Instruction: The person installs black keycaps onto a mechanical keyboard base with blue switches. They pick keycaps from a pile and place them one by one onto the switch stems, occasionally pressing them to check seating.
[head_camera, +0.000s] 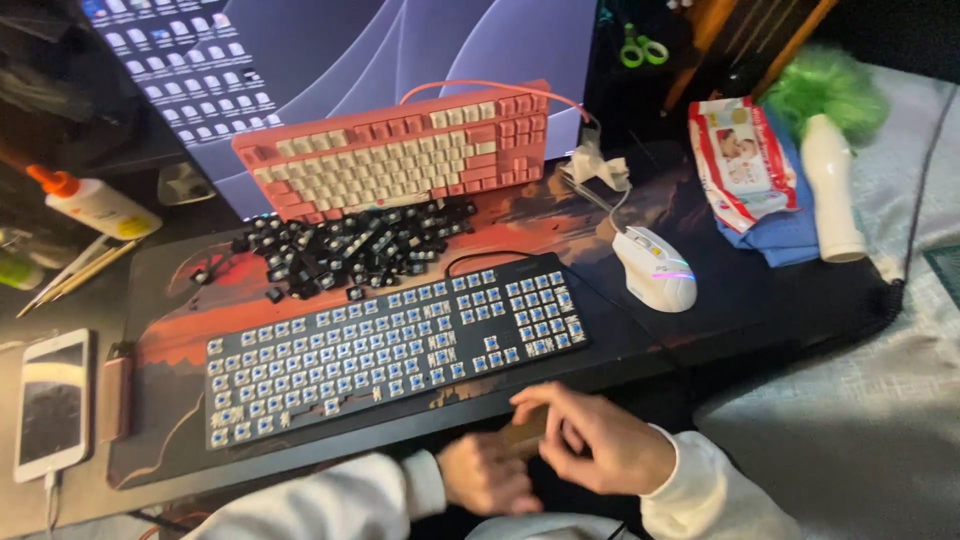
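While both hands, left hand (487, 476) and right hand (590, 440), clamp a small brown object (524, 436) below the desk edge beside the stripped black keyboard (390, 345), a slip could drop it out of sight

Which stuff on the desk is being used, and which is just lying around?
In use: bare keyboard, keycap pile, brown object held by both hands, left and right.

Lying about: pink keyboard, mouse, phone, wipes, glue bottle, scissors.
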